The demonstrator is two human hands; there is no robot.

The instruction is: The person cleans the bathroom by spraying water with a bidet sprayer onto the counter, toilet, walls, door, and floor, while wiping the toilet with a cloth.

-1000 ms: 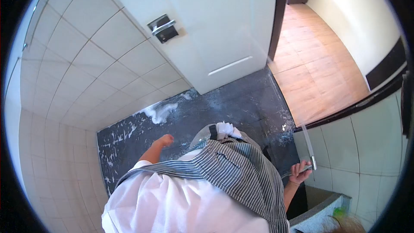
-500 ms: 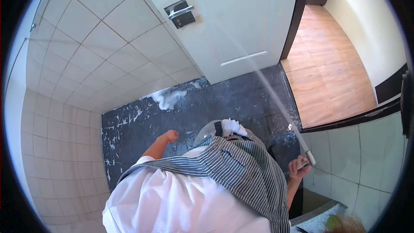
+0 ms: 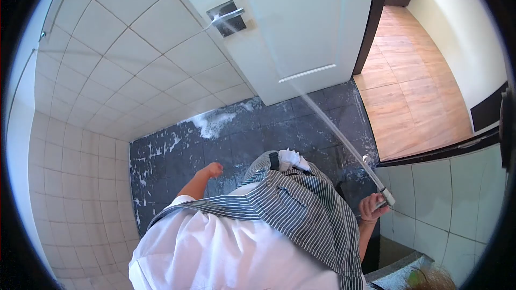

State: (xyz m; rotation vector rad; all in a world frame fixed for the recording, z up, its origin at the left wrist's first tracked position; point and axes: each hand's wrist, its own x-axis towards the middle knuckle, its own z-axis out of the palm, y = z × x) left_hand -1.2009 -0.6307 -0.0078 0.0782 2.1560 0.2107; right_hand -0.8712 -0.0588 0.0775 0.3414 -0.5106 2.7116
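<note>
My right hand (image 3: 372, 207) is wrapped round a silver handheld sprayer (image 3: 388, 197) at the lower right. A straight jet of water (image 3: 336, 129) shoots from it up and left, across the floor, to the white door (image 3: 301, 27). Water splashes at the door handle (image 3: 228, 17) and its dark plate. My left hand (image 3: 214, 169) hangs out over the floor, loosely curled, with nothing seen in it. A striped apron (image 3: 301, 204) covers my front, and white cloth (image 3: 290, 159) shows at its pocket.
Foam (image 3: 210, 123) lies on the dark tiled floor (image 3: 258, 137) by the left tiled wall (image 3: 129, 48). To the right, a doorway opens onto a wood-look floor (image 3: 411, 86). A pale tiled wall (image 3: 435, 182) and a ledge (image 3: 400, 268) stand close on my right.
The water jet has swung left on the door and now reaches the handle, where water splashes. My right hand has shifted only slightly; my left hand stays nearly still.
</note>
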